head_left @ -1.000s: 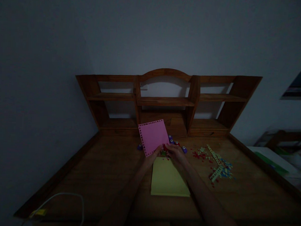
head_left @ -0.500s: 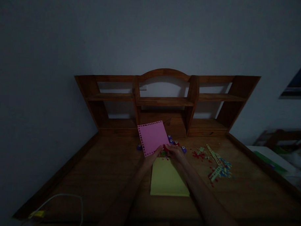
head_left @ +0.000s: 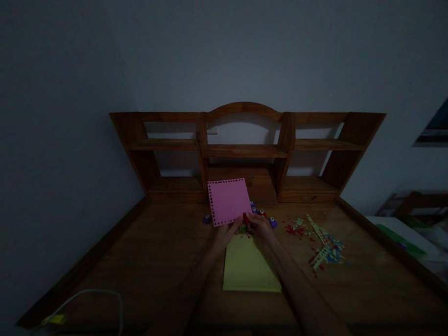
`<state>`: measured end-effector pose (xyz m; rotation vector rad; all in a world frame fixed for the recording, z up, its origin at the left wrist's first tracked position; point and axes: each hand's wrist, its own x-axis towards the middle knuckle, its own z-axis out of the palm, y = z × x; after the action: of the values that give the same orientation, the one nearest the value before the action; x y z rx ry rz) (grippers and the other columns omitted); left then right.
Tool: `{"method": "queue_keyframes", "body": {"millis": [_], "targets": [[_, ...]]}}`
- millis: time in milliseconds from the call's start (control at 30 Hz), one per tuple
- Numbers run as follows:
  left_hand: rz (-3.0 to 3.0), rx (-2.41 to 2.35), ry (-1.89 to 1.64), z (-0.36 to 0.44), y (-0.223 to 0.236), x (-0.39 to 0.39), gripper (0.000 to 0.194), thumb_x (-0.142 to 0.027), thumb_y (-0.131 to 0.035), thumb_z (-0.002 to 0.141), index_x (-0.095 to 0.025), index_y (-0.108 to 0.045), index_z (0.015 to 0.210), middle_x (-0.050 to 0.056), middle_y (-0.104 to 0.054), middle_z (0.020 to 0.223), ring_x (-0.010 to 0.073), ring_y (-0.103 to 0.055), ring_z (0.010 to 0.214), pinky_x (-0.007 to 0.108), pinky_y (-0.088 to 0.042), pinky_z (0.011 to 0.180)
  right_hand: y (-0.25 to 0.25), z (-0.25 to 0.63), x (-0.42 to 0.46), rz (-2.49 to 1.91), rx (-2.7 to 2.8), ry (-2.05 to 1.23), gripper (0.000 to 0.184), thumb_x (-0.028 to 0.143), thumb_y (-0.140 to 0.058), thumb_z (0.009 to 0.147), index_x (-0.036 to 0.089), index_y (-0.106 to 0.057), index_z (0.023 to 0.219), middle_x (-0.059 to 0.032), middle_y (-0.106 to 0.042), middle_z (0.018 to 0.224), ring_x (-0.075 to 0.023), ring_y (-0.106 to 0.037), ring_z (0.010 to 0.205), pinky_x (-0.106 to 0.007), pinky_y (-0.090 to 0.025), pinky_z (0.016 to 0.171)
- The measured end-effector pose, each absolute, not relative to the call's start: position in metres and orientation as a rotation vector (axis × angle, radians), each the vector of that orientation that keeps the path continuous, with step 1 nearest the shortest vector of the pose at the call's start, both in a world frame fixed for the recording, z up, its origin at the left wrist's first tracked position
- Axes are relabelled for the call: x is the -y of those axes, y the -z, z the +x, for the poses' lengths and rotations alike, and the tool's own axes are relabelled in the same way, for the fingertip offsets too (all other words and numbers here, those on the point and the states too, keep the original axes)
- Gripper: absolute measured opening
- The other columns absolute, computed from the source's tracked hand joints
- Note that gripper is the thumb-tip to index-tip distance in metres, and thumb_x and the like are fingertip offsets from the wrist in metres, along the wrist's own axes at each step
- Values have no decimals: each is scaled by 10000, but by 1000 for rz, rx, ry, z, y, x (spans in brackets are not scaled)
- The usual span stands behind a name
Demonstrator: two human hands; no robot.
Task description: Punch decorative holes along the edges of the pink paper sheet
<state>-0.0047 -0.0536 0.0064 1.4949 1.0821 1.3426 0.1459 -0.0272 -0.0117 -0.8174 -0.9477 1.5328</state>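
Observation:
A pink sheet of paper is held up above the desk, with small punched holes along its edges. My left hand pinches its lower edge near the right corner. Closed around a small red craft punch at that same corner is my right hand. Whether the paper sits inside the punch's slot is too dark to tell. Below both hands lies a stack of yellow paper, with small green and red bits at its far edge. Behind the hands stand several purple and red punches, one purple punch just to the right.
Another purple punch stands left of the pink sheet. Pale perforated strips and scattered red, green and blue paper cutouts lie to the right. A wooden shelf unit lines the desk's back. A white cable curves at front left.
The pink sheet has turned slightly clockwise, its lower left corner rising and its top edge shifting right. Both hands stay close together at its lower right corner.

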Motion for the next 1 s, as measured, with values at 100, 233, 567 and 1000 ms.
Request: {"method": "queue_keyframes", "body": {"millis": [100, 233, 567, 1000], "targets": [[1497, -1047, -1312, -5, -7, 53, 467, -634, -584, 809, -191, -581, 662, 9, -564, 610, 161, -522, 586, 277, -421, 589, 12, 145, 27, -802, 928, -1533, 307, 469, -802, 676, 195, -716, 784, -15, -656, 685, -119, -496, 527, -254, -328, 492], [1445, -1075, -1330, -4, -6, 54, 445, -630, -622, 780, -202, -602, 663, 16, -592, 618, 184, -555, 633, 293, -460, 639, 8, 145, 27, -784, 927, -1514, 306, 443, -832, 636, 183, -700, 728, 4, -616, 630, -90, -424, 482, -250, -260, 466], [1324, -1168, -1323, -6, -18, 66, 436, -613, -651, 764, -221, -549, 603, 21, -593, 665, 186, -551, 635, 336, -465, 698, 5, 145, 32, -806, 959, -1559, 339, 420, -846, 609, 189, -599, 585, 46, -489, 484, -75, -322, 412, -254, -220, 413], [1348, -1181, -1320, -8, -13, 65, 454, -625, -661, 746, -224, -536, 574, 24, -592, 663, 188, -537, 644, 329, -438, 718, 3, 144, 32, -773, 998, -1560, 373, 454, -812, 647, 198, -561, 544, 51, -453, 464, -88, -328, 416, -269, -224, 434]]}}
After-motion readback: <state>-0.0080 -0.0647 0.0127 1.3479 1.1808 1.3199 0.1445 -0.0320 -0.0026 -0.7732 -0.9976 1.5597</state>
